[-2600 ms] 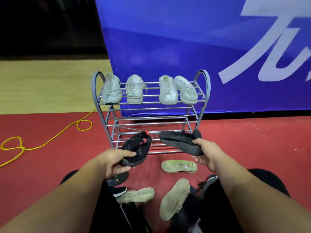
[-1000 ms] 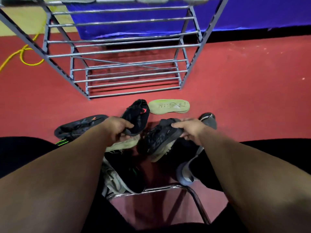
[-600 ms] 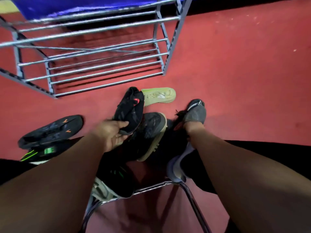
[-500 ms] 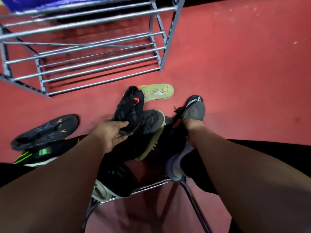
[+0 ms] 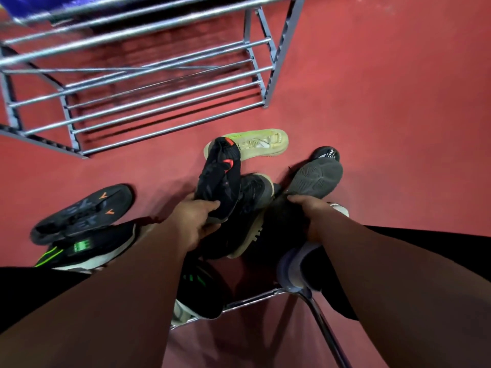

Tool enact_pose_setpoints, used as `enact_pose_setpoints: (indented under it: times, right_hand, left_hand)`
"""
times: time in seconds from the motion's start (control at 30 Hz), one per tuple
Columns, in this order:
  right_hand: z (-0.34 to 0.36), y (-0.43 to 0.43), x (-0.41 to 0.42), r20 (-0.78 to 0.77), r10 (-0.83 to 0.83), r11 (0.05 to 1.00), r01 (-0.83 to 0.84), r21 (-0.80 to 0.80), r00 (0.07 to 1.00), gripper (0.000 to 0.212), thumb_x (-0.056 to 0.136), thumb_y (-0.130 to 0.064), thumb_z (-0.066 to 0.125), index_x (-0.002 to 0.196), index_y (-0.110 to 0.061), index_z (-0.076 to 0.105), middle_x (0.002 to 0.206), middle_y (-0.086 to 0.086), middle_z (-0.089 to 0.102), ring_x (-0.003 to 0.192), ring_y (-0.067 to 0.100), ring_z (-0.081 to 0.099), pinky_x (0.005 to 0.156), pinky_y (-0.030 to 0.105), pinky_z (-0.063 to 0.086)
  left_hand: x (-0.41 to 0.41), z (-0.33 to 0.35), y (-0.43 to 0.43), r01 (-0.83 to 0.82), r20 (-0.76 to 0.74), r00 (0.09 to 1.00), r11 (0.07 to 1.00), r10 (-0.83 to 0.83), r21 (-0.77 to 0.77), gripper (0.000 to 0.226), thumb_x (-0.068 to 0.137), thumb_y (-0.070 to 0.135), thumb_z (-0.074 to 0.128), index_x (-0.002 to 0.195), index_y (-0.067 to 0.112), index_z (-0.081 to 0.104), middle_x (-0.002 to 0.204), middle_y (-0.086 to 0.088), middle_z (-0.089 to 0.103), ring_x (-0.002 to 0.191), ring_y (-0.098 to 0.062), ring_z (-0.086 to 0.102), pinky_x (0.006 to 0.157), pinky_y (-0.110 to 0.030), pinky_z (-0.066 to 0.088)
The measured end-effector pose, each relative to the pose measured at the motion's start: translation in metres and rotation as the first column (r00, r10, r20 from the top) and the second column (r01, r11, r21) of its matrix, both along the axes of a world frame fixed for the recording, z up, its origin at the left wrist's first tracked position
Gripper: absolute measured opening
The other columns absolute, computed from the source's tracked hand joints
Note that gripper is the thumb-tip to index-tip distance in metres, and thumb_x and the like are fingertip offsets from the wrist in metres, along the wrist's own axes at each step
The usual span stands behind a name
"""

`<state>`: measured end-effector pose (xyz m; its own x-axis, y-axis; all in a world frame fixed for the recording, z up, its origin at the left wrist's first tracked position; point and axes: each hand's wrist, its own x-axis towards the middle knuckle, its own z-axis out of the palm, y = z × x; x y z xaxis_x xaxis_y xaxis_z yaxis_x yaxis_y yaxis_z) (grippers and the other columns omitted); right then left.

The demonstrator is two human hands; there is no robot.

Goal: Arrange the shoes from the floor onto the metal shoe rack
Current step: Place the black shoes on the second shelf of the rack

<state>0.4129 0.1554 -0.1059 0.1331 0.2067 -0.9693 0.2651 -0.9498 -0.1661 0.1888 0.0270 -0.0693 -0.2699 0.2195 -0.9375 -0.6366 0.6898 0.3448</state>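
My left hand point(image 5: 194, 221) grips a black shoe with red marks point(image 5: 219, 179) by its heel, toe pointing away from me. My right hand point(image 5: 309, 212) holds a dark shoe with a grey sole point(image 5: 316, 179), sole turned up. Between them a dark shoe with a tan sole point(image 5: 252, 205) lies on the red floor. A pale green shoe point(image 5: 261, 143) lies on its side just beyond. The metal shoe rack point(image 5: 148, 83) stands at the upper left, its lower shelves bare.
A black shoe with orange marks point(image 5: 82, 212) and a black shoe with green stripes point(image 5: 87, 247) lie at the left by my leg. A chrome chair frame point(image 5: 265, 294) crosses below my hands. Another black and green shoe point(image 5: 199, 288) sits under my left arm. Open red floor point(image 5: 398, 102) spreads to the right.
Both hands came back from the rack down to the floor pile. My right hand put down the dark tan-soled shoe and took the grey-soled shoe. The left hand kept its black and red shoe.
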Motion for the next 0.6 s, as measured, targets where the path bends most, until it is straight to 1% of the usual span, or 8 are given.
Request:
enact_pose_setpoints:
  times: [0.17,0.23,0.33,0.4,0.47,0.5,0.53,0.6]
  right_hand:
    - [-0.035,-0.005,0.007,-0.033,-0.063,0.985,0.068,0.159,0.997,0.093,0.041,-0.013,0.092,0.128,-0.013,0.058,0.106,0.021,0.074,0.08,0.042,0.076,0.067,0.063,0.06]
    - [-0.023,-0.006,-0.005,0.002,-0.071,0.957,0.067,0.283,0.997,0.084,0.047,-0.012,0.089,0.124,-0.014,0.055,0.106,0.018,0.073,0.084,0.039,0.075,0.071,0.059,0.062]
    - [0.016,-0.007,-0.028,0.246,0.196,0.847,-0.29,0.445,0.949,0.064,0.066,-0.022,0.08,0.122,-0.022,0.049,0.109,0.009,0.068,0.099,0.033,0.069,0.091,0.045,0.058]
    - [0.025,-0.012,-0.035,0.354,0.451,0.659,-0.573,0.488,0.82,0.071,0.078,-0.031,0.075,0.143,-0.033,0.046,0.122,0.007,0.06,0.112,0.026,0.059,0.105,0.038,0.047]
    - [0.029,-0.019,-0.041,0.369,0.656,0.463,-0.737,0.492,0.659,0.06,0.09,-0.041,0.068,0.146,-0.043,0.05,0.13,0.004,0.053,0.122,0.023,0.045,0.113,0.032,0.033]
    - [0.024,-0.022,-0.043,0.34,0.66,0.459,-0.718,0.523,0.67,0.049,0.094,-0.043,0.065,0.142,-0.041,0.057,0.133,0.002,0.054,0.127,0.023,0.044,0.115,0.03,0.03]
    - [0.023,-0.023,-0.047,0.315,0.589,0.505,-0.643,0.575,0.744,0.042,0.095,-0.041,0.063,0.138,-0.039,0.062,0.135,0.002,0.057,0.13,0.024,0.046,0.117,0.03,0.031]
    - [0.008,-0.022,-0.042,0.323,0.31,0.66,-0.447,0.603,0.894,0.043,0.089,-0.034,0.065,0.132,-0.036,0.065,0.133,0.002,0.063,0.125,0.025,0.055,0.115,0.036,0.039]
  left_hand:
    - [0.004,0.002,0.002,0.022,-0.029,0.999,1.0,-0.022,-0.016,0.034,0.092,0.009,0.069,0.122,0.02,0.059,0.11,-0.014,0.075,0.093,-0.035,0.075,0.046,-0.024,0.051]
    - [0.004,0.003,0.003,0.039,-0.038,0.998,0.999,-0.039,-0.018,0.033,0.093,0.01,0.068,0.122,0.02,0.058,0.109,-0.015,0.075,0.092,-0.033,0.075,0.043,-0.022,0.05]
    - [0.004,0.003,0.003,0.048,-0.034,0.998,0.999,-0.049,-0.016,0.035,0.093,0.011,0.067,0.125,0.019,0.058,0.11,-0.012,0.074,0.089,-0.029,0.075,0.043,-0.021,0.05]
    - [0.004,0.003,0.004,0.047,-0.026,0.999,0.999,-0.048,-0.021,0.035,0.093,0.011,0.067,0.126,0.019,0.058,0.113,-0.011,0.074,0.09,-0.029,0.075,0.045,-0.022,0.051]
    - [0.005,0.002,0.004,0.044,-0.024,0.999,0.999,-0.045,-0.028,0.035,0.093,0.012,0.067,0.125,0.02,0.057,0.114,-0.01,0.074,0.092,-0.029,0.075,0.047,-0.023,0.052]
    - [0.005,0.002,0.004,0.042,-0.023,0.999,0.999,-0.043,-0.027,0.034,0.093,0.011,0.067,0.124,0.021,0.057,0.114,-0.01,0.074,0.092,-0.029,0.075,0.049,-0.024,0.052]
    - [0.005,0.001,0.004,0.038,-0.023,0.999,0.999,-0.039,-0.025,0.034,0.093,0.011,0.067,0.124,0.021,0.057,0.113,-0.01,0.074,0.092,-0.029,0.075,0.051,-0.026,0.053]
    - [0.005,0.002,0.005,0.03,-0.015,0.999,0.999,-0.03,-0.019,0.034,0.094,0.01,0.066,0.124,0.021,0.057,0.112,-0.01,0.074,0.091,-0.029,0.075,0.055,-0.027,0.054]
